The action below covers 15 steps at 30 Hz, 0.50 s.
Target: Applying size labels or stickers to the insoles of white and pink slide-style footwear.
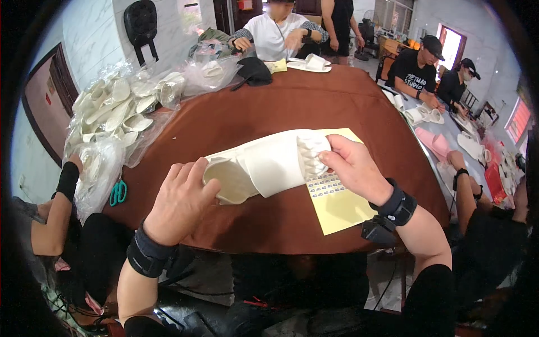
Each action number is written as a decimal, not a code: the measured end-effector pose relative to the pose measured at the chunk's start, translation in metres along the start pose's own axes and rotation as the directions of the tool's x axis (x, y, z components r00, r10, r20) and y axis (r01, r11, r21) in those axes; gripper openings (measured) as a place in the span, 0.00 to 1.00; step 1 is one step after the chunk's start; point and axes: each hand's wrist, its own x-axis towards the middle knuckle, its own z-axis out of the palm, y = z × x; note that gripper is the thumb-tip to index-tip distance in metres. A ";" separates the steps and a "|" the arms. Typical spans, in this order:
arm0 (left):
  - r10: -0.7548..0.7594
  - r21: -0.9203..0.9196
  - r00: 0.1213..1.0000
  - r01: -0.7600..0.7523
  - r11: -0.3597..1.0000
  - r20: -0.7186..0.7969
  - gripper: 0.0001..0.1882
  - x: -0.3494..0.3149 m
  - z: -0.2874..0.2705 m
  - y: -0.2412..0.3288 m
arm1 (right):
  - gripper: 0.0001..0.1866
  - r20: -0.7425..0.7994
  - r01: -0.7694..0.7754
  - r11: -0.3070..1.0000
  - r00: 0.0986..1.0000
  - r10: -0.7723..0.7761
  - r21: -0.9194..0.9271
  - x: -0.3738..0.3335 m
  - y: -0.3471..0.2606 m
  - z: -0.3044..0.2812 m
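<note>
A white slide slipper (275, 165) with a broad strap is raised over the brown-covered table, lying sideways between my hands. My right hand (356, 168) pinches its right end, thumb on the ridged footbed. At the left end, my left hand (188, 194) curls its fingers and thumb around the edge of the slipper, beside a hollow, shaded opening. Whether a second slipper is nested with it I cannot tell. Partly beneath the slipper and my right hand is a yellow sheet (337, 216) with rows of small printed stickers.
Plastic bags of white slippers (120, 104) fill the table's left side, near teal-handled scissors (118, 192). A black cloth-like item (255, 72) and a white slipper (310, 63) lie at the far edge. Several people work around; pink slippers (432, 143) lie on a right-hand table.
</note>
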 end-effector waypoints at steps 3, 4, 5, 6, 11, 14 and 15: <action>0.056 0.052 0.998 -0.057 0.997 0.023 0.15 0.014 -0.018 0.009 | 0.08 -0.093 0.247 0.906 0.951 -0.294 -0.343 -0.028 -0.027 -0.013; 0.076 0.065 0.997 -0.078 0.995 0.029 0.15 0.019 -0.024 0.012 | 0.08 -0.097 0.243 0.904 0.951 -0.293 -0.352 -0.037 -0.035 -0.017; 0.076 0.066 0.997 -0.077 0.995 0.020 0.15 0.024 -0.029 0.015 | 0.08 -0.127 0.275 0.883 0.930 -0.345 -0.381 -0.044 -0.042 -0.019; 0.080 0.030 0.995 -0.081 0.996 0.052 0.12 0.029 -0.034 0.017 | 0.08 -0.153 0.301 0.859 0.908 -0.391 -0.414 -0.050 -0.048 -0.020; 0.132 0.017 0.991 -0.133 0.991 0.028 0.09 0.041 -0.056 0.033 | 0.07 -0.234 0.210 0.905 0.922 -0.309 -0.371 -0.084 -0.059 -0.044; 0.210 0.034 0.978 -0.209 0.977 -0.021 0.10 0.035 -0.062 0.038 | 0.12 -0.319 0.073 0.883 0.916 -0.243 -0.464 -0.120 -0.055 -0.070; 0.175 0.099 0.984 -0.175 0.980 0.001 0.09 0.032 -0.064 0.036 | 0.13 -0.396 0.048 0.885 0.882 -0.255 -0.463 -0.123 -0.050 -0.084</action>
